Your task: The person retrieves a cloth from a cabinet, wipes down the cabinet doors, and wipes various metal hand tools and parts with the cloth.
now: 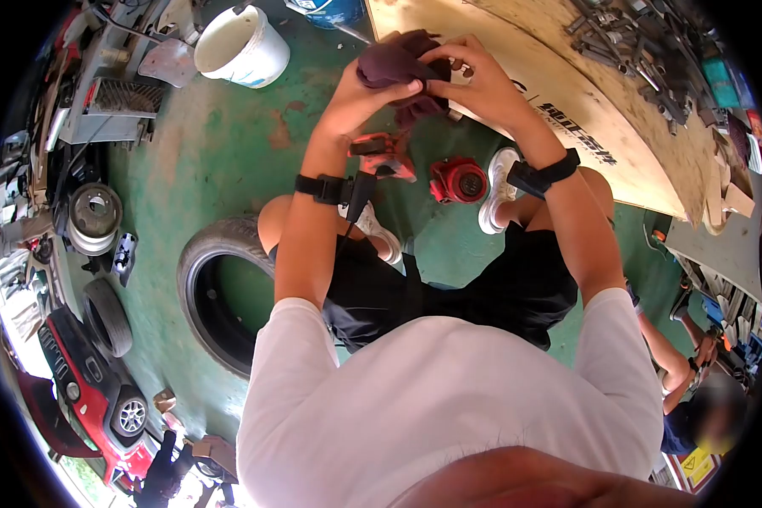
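Note:
A dark maroon cloth is bunched up between my two hands, over the floor beside the cardboard-coloured board. My left hand is closed on its near left side, with the thumb lying across the front. My right hand pinches the cloth from the right, its fingers bent. Something small, partly metallic, shows by the right fingers; the cloth and fingers hide most of it. Below my hands, a red metal tool or stand and a round red metal part stand on the green floor by my shoes.
A white bucket and a blue bucket stand ahead. A tyre lies to my left. The large printed board reaches along my right, with metal tools heaped beyond it. Another person is low at the right.

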Demonstrator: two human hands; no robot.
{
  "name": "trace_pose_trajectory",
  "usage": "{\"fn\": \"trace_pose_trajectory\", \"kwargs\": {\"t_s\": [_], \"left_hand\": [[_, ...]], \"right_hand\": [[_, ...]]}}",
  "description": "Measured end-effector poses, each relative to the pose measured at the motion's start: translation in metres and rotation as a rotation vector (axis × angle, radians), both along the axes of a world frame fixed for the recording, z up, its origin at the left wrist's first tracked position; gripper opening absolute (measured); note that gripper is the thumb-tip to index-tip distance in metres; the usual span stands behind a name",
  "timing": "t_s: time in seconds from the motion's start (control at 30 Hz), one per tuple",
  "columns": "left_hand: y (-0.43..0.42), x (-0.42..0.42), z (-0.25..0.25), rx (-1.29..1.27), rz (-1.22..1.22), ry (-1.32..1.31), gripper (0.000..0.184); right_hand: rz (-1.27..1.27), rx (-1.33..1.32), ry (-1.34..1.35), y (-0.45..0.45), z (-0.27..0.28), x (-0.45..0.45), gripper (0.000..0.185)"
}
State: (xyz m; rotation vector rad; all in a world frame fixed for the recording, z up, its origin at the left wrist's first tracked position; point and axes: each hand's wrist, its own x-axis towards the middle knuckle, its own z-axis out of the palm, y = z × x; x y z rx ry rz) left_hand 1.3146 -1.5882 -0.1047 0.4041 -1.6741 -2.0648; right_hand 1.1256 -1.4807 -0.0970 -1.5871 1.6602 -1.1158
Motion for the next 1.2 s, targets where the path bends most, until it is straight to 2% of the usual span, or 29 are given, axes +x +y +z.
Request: {"fn": "trace_pose_trajectory", "kwargs": {"t_s": [0.07,0.17,0.23,0.27,0.3,0.33,0.5,0.6,0.67,0.7,0.77,0.8,0.87,0.93,1.0,1.03,1.1,1.13,1.2], "left_hand": [[0.0,-0.002,-0.003,0.106,0.194,0.129,0.091],[0.0,-0.002,-0.001,0.206,0.324,0.207,0.093],[0.001,-0.005,-0.003,0.276,0.361,0.249,0.088],[-0.002,-0.005,-0.008,0.306,0.377,0.274,0.081],[-0.004,-0.006,-0.012,0.336,0.392,0.298,0.073],[0.001,-0.006,-0.005,0.362,0.438,0.275,0.056],[-0.003,-0.007,-0.017,0.379,0.457,0.23,0.045],[0.001,-0.004,-0.007,0.413,0.482,0.192,0.039],[0.002,-0.003,-0.005,0.437,0.473,0.171,0.036],[0.001,-0.002,-0.006,0.442,0.445,0.191,0.035],[-0.002,0.001,-0.017,0.454,0.411,0.205,0.034],[-0.007,0.002,-0.031,0.491,0.408,0.226,0.031],[-0.002,-0.001,-0.021,0.53,0.403,0.244,0.029],[0.009,-0.003,-0.005,0.464,0.414,0.306,0.036],[0.015,-0.008,0.004,0.413,0.471,0.288,0.033],[0.016,-0.009,0.005,0.361,0.529,0.275,0.032],[0.006,-0.012,-0.009,0.376,0.524,0.243,0.032],[0.003,-0.013,-0.011,0.392,0.523,0.213,0.032],[0.002,-0.013,-0.014,0.428,0.503,0.21,0.032]], "right_hand": [[-0.031,-0.038,0.104,-0.002,0.002,-0.003,0.036],[-0.003,-0.105,-0.005,-0.004,0.006,0.0,0.037],[0.012,0.109,-0.344,0.0,0.013,0.007,0.036],[0.009,0.109,-0.345,0.0,0.012,0.011,0.036],[0.042,0.016,-0.226,0.0,0.011,0.014,0.03],[0.076,-0.076,-0.106,0.0,0.009,0.017,0.025],[0.055,-0.218,0.126,0.0,0.0,0.026,0.033],[0.071,-0.176,-0.004,0.0,0.0,0.026,0.035],[0.077,0.066,-0.225,0.003,0.01,0.026,0.036],[0.072,0.067,-0.227,0.003,0.017,0.026,0.036],[0.141,0.377,-0.595,0.004,0.025,0.026,0.044],[0.198,0.413,-0.7,0.005,0.023,0.025,0.054],[0.221,0.469,-0.808,0.006,0.024,0.027,0.051],[0.249,0.522,-0.917,0.006,0.021,0.027,0.049],[0.232,0.346,-0.651,0.002,0.01,0.024,0.036],[0.23,0.343,-0.654,0.001,0.007,0.023,0.036],[-0.035,-0.244,0.256,-0.001,0.002,0.021,0.028],[-0.062,-0.287,0.303,-0.003,-0.001,0.018,0.036],[-0.052,-0.322,0.282,-0.006,-0.006,0.018,0.034]]}}
